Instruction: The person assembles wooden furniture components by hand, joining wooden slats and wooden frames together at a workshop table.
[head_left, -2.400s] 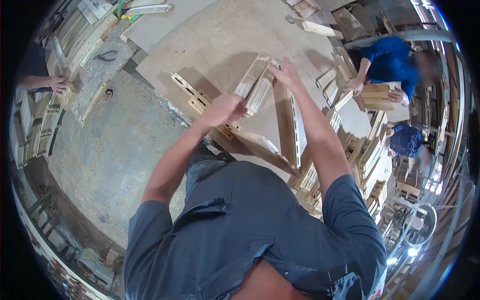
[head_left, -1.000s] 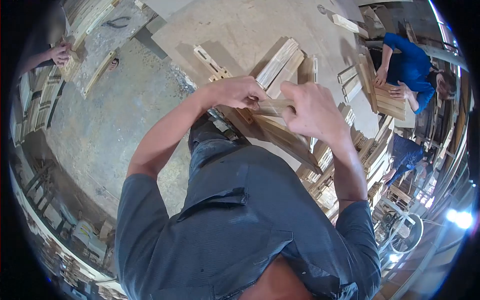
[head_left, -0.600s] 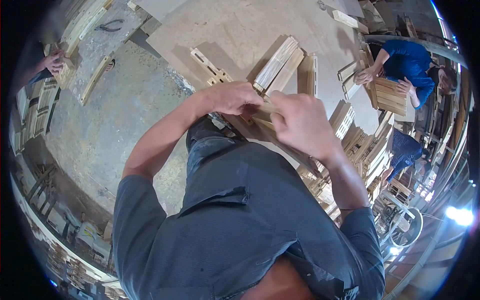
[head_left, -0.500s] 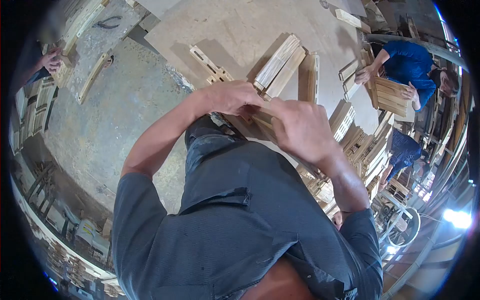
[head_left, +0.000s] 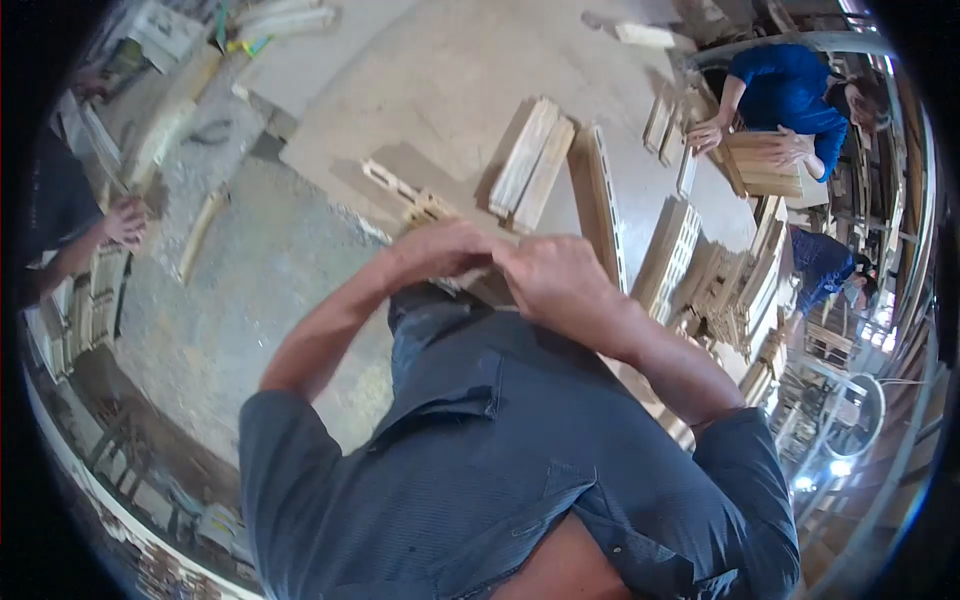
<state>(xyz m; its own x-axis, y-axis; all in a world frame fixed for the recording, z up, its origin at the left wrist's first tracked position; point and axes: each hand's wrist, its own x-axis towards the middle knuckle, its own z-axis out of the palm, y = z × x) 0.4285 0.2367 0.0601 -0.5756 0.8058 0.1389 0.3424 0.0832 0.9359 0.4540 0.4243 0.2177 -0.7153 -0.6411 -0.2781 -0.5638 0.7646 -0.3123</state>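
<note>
My left hand (head_left: pixel 447 247) and my right hand (head_left: pixel 558 278) meet in front of my body at the table's near edge, both with curled fingers. Below and between them shows a bit of a wooden piece (head_left: pixel 490 288) that they grip; most of it is hidden by the hands. Just beyond my left hand lies a slotted wooden rail (head_left: pixel 392 182), beside a small cluster of short wooden parts (head_left: pixel 428 208). Two pale wooden boards (head_left: pixel 530 165) lie side by side past my right hand. A slotted slat (head_left: pixel 603 205) stands to their right.
Stacks of slotted wood (head_left: pixel 672 255) and bundled slats (head_left: pixel 730 290) line the right side. A co-worker in blue (head_left: pixel 790 95) handles a slatted wooden panel (head_left: pixel 765 165). Another person's hand (head_left: pixel 126 222) is at the left, near a curved wooden piece (head_left: pixel 203 235).
My view has shifted, so the table and boards sit lower. My hands have drawn closer together, covering more of the wooden piece. The person at the left shows more.
</note>
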